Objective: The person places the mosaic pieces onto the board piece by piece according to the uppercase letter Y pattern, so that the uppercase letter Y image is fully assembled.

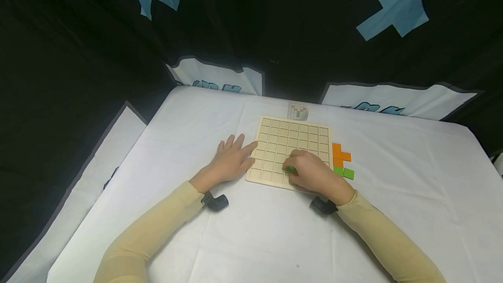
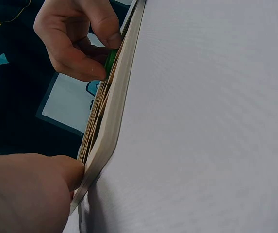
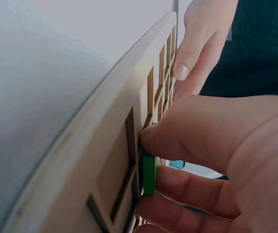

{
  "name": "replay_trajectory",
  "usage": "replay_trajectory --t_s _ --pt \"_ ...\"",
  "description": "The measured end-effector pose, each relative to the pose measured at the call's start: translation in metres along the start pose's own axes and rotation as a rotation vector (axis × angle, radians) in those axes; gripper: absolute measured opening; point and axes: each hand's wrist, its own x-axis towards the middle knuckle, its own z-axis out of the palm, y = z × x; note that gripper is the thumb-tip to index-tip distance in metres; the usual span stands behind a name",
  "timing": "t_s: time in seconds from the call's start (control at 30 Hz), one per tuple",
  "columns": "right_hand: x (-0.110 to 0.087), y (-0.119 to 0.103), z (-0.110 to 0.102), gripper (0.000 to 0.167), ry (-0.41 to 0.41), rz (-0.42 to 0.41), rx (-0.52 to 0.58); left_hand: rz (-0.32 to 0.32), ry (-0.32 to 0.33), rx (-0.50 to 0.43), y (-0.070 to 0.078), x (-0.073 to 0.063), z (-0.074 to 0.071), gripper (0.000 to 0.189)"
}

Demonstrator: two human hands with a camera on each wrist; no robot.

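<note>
A square wooden grid board (image 1: 275,143) with recessed cells lies flat on the table. Over its lower right part, my right hand (image 1: 310,171) pinches a green tile (image 3: 149,174) between thumb and fingers, right at the cells. The tile also shows between the fingertips in the left wrist view, low against the board's top (image 2: 110,63). My left hand (image 1: 232,160) lies with fingers spread, its thumb and index fingertip on the board's left edge. Part of the board's lower right is hidden beneath the right hand.
Orange tiles (image 1: 337,154) and green tiles (image 1: 349,173) lie against the board's right side. Behind the board is a small card (image 1: 298,112) with a printed grid pattern. A white cloth (image 1: 412,187) covers the table, and a black curtain (image 1: 243,25) hangs beyond it.
</note>
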Motion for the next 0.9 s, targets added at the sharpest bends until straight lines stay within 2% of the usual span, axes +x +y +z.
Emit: replay_trajectory --t_s 0.4,0.9 --pt "-0.0001 0.0021 -0.0017 0.022 0.035 -0.015 -0.016 0.005 0.007 0.011 0.0014 0.0053 -0.002 0.058" --pt "-0.0035 -0.0003 0.0029 0.023 0.037 -0.018 0.001 -0.006 0.005 0.003 0.0018 -0.0008 0.0012 0.058"
